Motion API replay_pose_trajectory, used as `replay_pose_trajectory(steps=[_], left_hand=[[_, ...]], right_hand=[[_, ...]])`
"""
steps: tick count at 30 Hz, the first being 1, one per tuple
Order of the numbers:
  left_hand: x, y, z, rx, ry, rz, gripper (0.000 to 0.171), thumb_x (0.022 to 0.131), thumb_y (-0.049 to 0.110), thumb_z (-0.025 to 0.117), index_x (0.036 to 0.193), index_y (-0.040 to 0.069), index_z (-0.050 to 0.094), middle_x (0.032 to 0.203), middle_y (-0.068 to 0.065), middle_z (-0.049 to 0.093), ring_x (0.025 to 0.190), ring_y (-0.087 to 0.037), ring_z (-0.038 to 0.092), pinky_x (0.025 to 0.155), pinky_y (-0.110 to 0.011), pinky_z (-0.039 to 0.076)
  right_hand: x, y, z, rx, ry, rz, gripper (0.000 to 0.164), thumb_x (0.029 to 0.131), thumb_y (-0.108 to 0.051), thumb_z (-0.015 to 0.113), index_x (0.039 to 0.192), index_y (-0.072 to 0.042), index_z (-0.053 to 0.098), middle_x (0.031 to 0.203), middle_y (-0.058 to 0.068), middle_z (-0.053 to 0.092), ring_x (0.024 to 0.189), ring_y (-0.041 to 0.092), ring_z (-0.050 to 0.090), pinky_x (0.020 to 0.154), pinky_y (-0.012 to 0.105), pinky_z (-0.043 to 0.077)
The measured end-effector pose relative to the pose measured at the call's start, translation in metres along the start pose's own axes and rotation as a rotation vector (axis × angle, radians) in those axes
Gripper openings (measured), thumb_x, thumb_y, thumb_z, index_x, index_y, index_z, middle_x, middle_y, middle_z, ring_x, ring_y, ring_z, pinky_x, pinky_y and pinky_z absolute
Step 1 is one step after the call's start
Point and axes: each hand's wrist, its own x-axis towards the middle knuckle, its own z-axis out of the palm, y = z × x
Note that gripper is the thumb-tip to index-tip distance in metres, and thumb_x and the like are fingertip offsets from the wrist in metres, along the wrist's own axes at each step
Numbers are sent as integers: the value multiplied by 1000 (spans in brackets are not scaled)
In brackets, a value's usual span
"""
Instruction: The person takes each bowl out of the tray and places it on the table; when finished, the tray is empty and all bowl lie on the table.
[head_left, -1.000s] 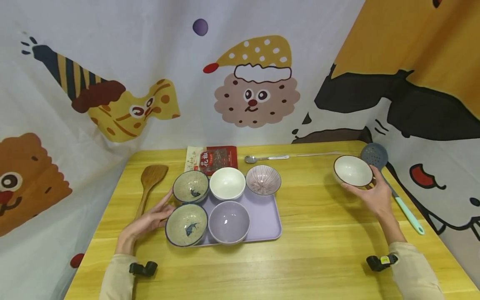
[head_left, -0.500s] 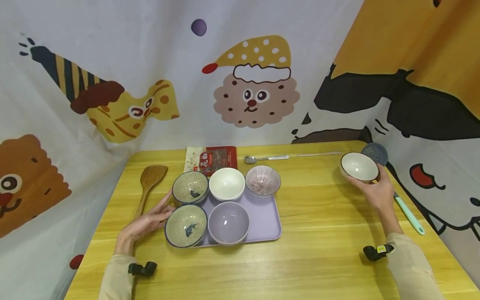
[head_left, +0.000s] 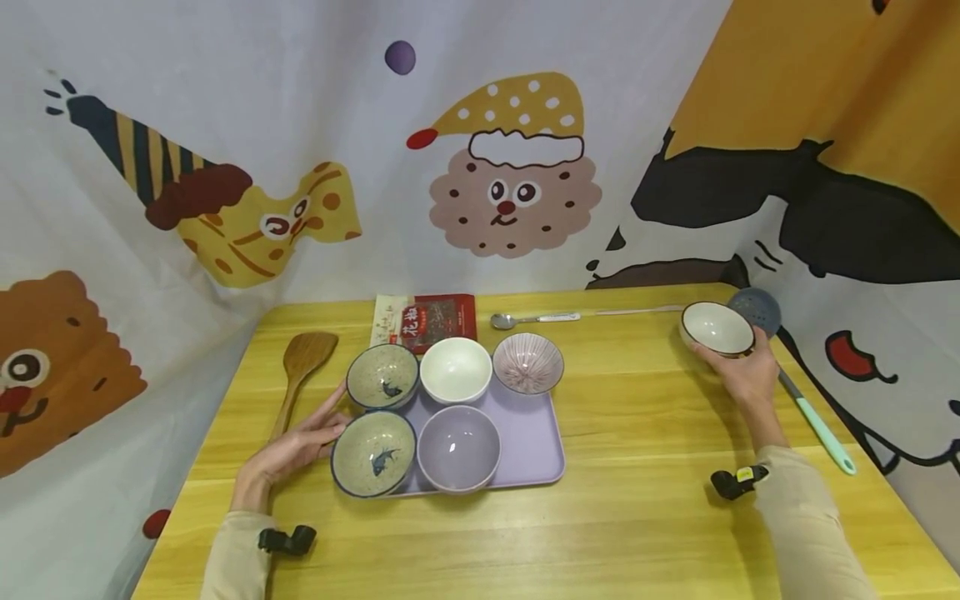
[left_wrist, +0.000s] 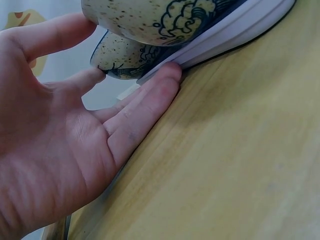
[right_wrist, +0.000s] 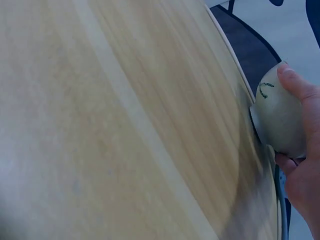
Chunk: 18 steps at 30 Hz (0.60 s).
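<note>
My right hand (head_left: 750, 379) grips a white bowl with a brown rim (head_left: 717, 327) at the back right. Thumb and fingers span its sides, and its foot sits right at the tabletop in the right wrist view. My left hand (head_left: 296, 450) is at the left side of the lavender tray (head_left: 532, 442). Its thumb touches the near fish-patterned bowl (head_left: 372, 454), another fingertip meets the far fish-patterned bowl (head_left: 382, 377), and the lower fingers (left_wrist: 150, 102) reach the tray's edge. Also on the tray are a lavender bowl (head_left: 459, 450), a plain white bowl (head_left: 456, 371) and a striped bowl (head_left: 528, 364).
A wooden spatula (head_left: 303, 358) lies left of the tray. Behind it are a red spice packet (head_left: 442, 321) and a spoon (head_left: 528, 319). A thin stick-like item (head_left: 637, 311) lies farther right. A skimmer with a mint handle (head_left: 825, 433) lies along the right edge.
My right hand has carried the brown-rimmed bowl slightly right and back, and it looks lower over the table. My left hand and the tray of bowls have stayed in place.
</note>
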Motion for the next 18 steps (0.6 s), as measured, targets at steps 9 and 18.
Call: replay_pose_trajectory(steps=[9, 18], left_hand=[[0, 1, 0, 23, 14, -25, 78, 108, 8, 37, 160, 19, -20, 128, -1, 51, 119, -8, 60, 105, -26, 50], [0, 4, 4, 11, 32, -26, 79, 107, 8, 39, 160, 19, -19, 128, 0, 51, 118, -8, 60, 104, -26, 51]], right_hand=[[11, 4, 5, 1, 68, -35, 107, 79, -46, 83, 161, -8, 25, 158, 24, 37, 143, 45, 40, 113, 62, 38], [14, 4, 9, 10, 63, -36, 110, 81, -47, 81, 162, -6, 18, 161, 24, 30, 146, 45, 35, 117, 62, 34]])
